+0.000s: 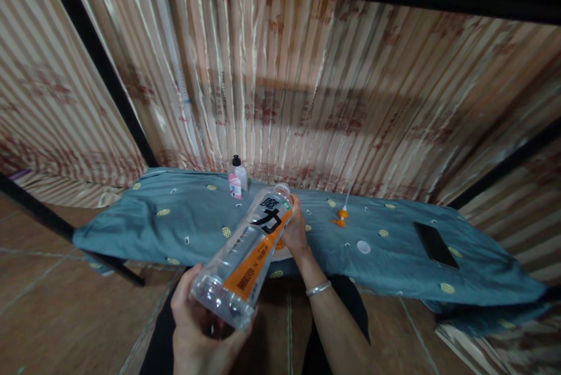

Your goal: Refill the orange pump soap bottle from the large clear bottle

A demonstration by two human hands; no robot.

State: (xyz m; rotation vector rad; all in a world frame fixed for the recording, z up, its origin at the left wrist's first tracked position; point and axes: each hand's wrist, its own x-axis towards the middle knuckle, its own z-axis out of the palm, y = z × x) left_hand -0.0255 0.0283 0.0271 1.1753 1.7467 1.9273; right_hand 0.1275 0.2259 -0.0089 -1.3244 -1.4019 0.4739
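Both of the person's hands are on the clear bottle (248, 270), which sits at the centre of the frame, a little below the middle. Its long axis slants: the base points to the lower left, the neck to the upper right. The left hand (204, 337) cups the base end, fingers on one side and thumb on the other; the right hand (295, 232) grasps it near the neck, its fingers mostly hidden behind the plastic. So the mouth is nearer the right hand, and it tips up and away toward the curtain (280, 89). Right of that hand, well apart, the orange pump head (342, 217) lies on the teal bedding (381, 270), its pale tube toward the curtain.
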